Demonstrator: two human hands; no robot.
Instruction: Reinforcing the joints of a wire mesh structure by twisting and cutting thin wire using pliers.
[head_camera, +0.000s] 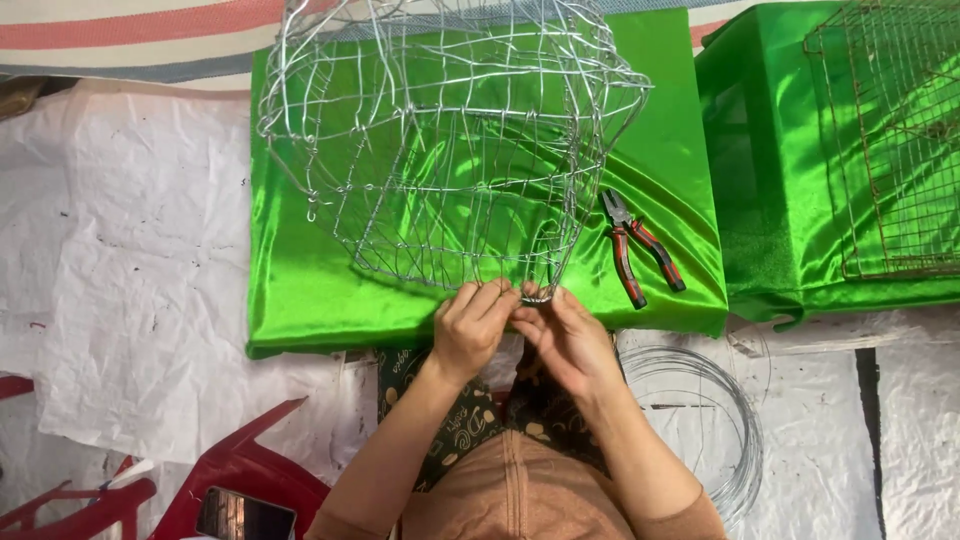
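Note:
A silver wire mesh basket (440, 130) lies tipped on a table covered in shiny green cloth (300, 280). My left hand (472, 325) and my right hand (565, 335) meet at the basket's near bottom corner, at the table's front edge. Both pinch the thin wire there, fingertips almost touching. Red-and-black-handled pliers (640, 248) lie on the cloth just right of the basket, beyond my right hand.
A coil of thin wire (735, 420) lies on the white sheet on the floor at my right. A second green-covered table holds a rusty flat wire grid (890, 140). Red plastic chairs (240, 470) and a phone (240, 515) sit at lower left.

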